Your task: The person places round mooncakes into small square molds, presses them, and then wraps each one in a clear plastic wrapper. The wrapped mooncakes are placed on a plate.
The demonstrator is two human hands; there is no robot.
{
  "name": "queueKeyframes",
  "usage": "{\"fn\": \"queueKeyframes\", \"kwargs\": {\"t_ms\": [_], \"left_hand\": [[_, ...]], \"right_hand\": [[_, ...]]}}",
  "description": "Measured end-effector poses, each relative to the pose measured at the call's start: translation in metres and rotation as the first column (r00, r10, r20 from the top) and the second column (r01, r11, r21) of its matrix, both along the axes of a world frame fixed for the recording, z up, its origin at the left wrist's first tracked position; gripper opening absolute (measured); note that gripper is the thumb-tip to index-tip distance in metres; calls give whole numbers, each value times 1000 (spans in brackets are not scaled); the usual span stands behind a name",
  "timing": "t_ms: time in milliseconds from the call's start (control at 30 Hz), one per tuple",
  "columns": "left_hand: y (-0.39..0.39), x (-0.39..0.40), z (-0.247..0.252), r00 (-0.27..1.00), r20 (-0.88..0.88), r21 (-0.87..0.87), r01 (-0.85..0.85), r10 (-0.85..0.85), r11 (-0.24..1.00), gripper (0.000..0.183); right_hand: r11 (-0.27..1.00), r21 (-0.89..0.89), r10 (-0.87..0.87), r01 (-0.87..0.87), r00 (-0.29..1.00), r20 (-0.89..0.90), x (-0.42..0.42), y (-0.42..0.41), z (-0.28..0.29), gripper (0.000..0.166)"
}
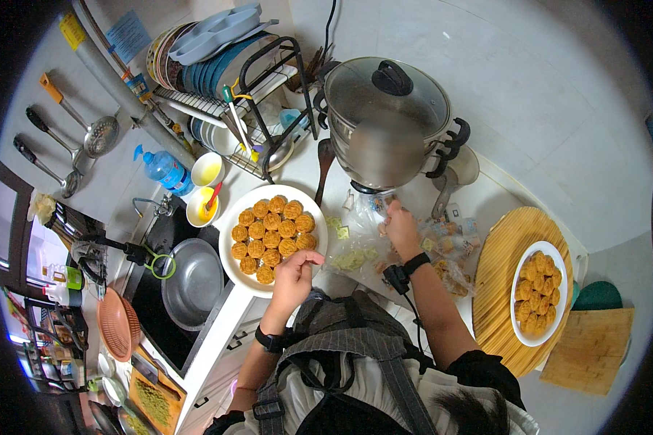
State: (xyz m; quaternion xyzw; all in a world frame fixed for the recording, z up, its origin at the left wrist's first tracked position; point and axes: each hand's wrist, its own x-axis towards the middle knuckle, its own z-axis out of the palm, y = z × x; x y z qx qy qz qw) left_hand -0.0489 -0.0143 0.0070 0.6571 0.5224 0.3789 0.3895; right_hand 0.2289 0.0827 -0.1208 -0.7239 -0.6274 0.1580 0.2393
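Observation:
A round white plate (230, 228) carries many golden mooncakes (272, 238) set out in a single layer. Over its near right rim is my left hand (296, 277), fingers loosely bent, with nothing visible in it. My right hand (401, 228) is among clear plastic wrappers on the white counter, fingertips pinched at a clear plastic wrapper (380, 205) with printing. Around it lie small green-and-white packets (342, 232), pale green wrappers (353, 260) and a bag of wrapped pieces (450, 272). The hand partly covers what its fingertips grip.
A lidded steamer pot (386, 98) stands beyond the wrappers, beside a wooden spatula (325, 163). To the right, a wooden board (492, 293) bears an oval plate (556, 312) of mooncakes. Leftward are bowls of yellow liquid (200, 209), a grey pan (193, 283) and a dish rack (250, 157).

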Motion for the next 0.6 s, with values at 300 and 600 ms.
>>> {"fn": "queueKeyframes", "kwargs": {"t_ms": [300,600], "left_hand": [[6,0,0,988,-155,128,25,-5,991,36],[32,28,-9,964,-264,241,108,-42,965,49]], "right_hand": [[985,158,3,63,921,-390,8,-7,5,20],[917,399,20,-26,1000,18,4,-25,45,19]]}}
